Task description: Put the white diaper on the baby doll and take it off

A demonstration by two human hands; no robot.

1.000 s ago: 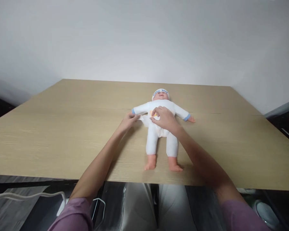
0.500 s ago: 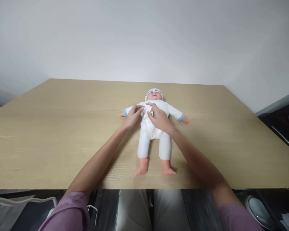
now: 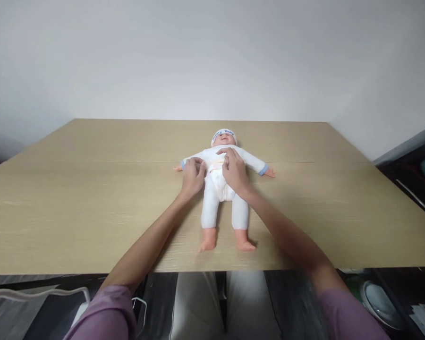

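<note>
A baby doll (image 3: 208, 212) in a white suit and a white cap lies on its back in the middle of the wooden table (image 3: 92, 198), feet toward me. It wears a white diaper (image 3: 219, 184) at its waist. My left hand (image 3: 193, 174) is at the doll's left side, fingers curled and pinched on the diaper's edge. My right hand (image 3: 234, 171) rests on the doll's belly and chest, fingers bent and pressed on the diaper's top edge. Both hands hide the doll's waist.
The table's near edge runs just below the doll's feet. A pale wall stands behind the table. Below the edge are my knees, a white cable (image 3: 38, 293) at the left and a round object (image 3: 380, 307) on the floor at the right.
My left hand has brought the diaper's side flap in from the left onto the doll's waist. My right hand has stayed on the belly. The view has shifted a little.
</note>
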